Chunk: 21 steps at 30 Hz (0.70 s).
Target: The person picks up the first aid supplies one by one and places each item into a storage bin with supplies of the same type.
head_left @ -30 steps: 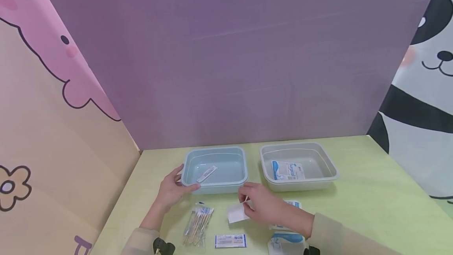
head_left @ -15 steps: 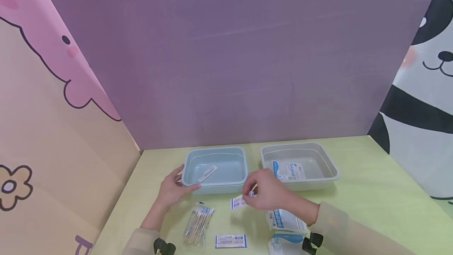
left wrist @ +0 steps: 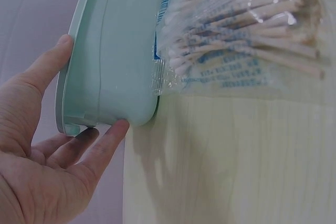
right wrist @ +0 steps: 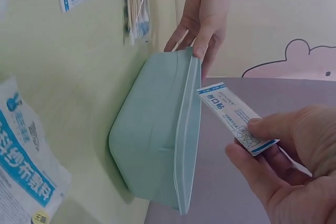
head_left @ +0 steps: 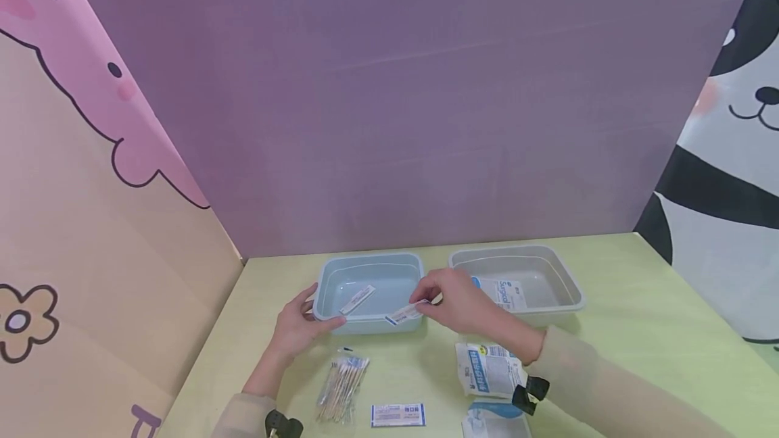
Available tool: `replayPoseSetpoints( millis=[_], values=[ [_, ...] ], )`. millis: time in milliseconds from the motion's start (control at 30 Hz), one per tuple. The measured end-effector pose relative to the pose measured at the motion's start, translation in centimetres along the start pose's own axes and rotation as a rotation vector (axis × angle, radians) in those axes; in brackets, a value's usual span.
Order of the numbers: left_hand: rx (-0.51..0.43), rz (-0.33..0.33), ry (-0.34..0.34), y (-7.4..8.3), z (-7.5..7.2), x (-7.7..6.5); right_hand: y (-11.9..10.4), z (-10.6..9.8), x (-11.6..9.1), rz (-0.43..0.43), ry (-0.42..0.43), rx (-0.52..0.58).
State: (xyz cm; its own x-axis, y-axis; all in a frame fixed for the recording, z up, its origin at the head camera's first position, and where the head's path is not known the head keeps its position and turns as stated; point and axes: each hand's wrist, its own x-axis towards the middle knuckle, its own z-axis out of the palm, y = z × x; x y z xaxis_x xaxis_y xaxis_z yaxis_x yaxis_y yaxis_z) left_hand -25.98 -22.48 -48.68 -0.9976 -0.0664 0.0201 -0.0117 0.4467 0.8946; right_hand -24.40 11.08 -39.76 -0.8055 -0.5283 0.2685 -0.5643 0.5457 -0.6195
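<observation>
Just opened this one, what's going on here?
A person's right hand pinches a wrapped adhesive bandage over the near rim of a light blue bin, while the left hand grips that bin's near-left corner. A second bandage lies inside it; a third one lies on the table beside bagged cotton swabs. A gray bin holds a packet marked Surgical.

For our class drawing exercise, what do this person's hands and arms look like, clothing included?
The left hand and right hand are ungloved. Pale beige sleeves end short of the hands. A small black device sits by each sleeve.
</observation>
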Motion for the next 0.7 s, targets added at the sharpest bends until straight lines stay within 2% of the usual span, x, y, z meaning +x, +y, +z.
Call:
replayPoseSetpoints(
  millis=[267,700],
  values=[
    [-0.006,-0.009,-0.003,0.2,0.0,-0.2,0.2,-0.3,1.7,-0.042,0.029,-0.086],
    [-0.006,-0.019,-0.008,0.2,0.0,-0.3,0.2,0.7,3.1,-0.002,0.029,-0.065]
  ],
)
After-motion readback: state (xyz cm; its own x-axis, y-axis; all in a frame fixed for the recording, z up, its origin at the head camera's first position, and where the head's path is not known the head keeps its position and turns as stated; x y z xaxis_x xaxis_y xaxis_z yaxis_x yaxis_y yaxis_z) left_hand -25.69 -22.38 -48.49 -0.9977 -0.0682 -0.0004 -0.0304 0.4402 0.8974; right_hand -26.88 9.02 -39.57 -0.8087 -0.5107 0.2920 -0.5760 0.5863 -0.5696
